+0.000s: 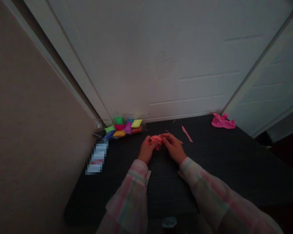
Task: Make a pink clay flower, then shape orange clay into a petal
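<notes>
Between my two hands, just above the dark table point(127, 188), is a lump of pinkish-orange modelling clay point(156, 140). My left hand point(146, 151) is closed round its left side, with the thumb pressed on the front. On the right side, the fingers of my right hand point(174, 148) pinch at the clay's edge. A thin pink tool point(180, 141) lies partly hidden behind my right hand. Farther back rests a pink plastic clay knife point(187, 134), touched by neither hand.
Clear bags of several coloured clay packets point(119, 133) lie at the back left against the white panel point(136, 81). A blurred-out pale item point(97, 157) is near the left edge. A crumpled bright pink piece point(223, 121) sits at the back right corner.
</notes>
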{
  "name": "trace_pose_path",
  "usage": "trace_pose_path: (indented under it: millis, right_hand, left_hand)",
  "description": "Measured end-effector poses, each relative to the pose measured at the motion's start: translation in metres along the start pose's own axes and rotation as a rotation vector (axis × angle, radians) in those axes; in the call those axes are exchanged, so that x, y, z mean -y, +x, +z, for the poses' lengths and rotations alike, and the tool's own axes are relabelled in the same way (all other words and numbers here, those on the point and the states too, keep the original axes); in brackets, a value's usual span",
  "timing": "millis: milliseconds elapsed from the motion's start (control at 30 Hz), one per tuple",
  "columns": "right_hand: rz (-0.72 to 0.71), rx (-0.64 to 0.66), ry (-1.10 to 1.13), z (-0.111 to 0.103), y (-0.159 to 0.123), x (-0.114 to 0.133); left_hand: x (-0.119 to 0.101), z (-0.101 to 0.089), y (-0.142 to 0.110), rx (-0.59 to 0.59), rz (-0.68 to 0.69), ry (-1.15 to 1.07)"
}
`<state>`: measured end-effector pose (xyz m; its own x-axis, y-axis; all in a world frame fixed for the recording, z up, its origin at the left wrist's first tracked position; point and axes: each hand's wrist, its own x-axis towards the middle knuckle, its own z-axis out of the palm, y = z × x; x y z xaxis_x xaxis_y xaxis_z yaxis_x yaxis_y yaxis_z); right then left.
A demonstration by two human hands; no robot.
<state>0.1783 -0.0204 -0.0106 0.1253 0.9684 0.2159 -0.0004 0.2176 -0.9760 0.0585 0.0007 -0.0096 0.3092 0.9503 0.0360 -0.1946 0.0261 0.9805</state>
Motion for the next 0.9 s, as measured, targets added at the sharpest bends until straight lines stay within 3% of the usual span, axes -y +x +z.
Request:
trace_pose_path:
  millis: [133,367,567,900]
  right_hand:
    - [0.071,0.037,0.04,-0.001,0.003,0.007]
    - [0.157,0.189,0.046,-0.002,0.002,0.01]
    - [0.175,0.167,0.07,0.001,0.001,0.012]
    - [0.174,0.146,0.166,0.003,0.0,0.007]
  left_hand:
    - [0.001,-0.001,0.0,0.096,-0.027,-0.133]
    - [-0.001,-0.001,0.0,0.05,-0.048,-0.127]
    - [-0.002,0.002,-0.002,0.037,-0.017,0.032]
    - [-0.009,0.003,-0.002,-0.065,-0.014,0.1]
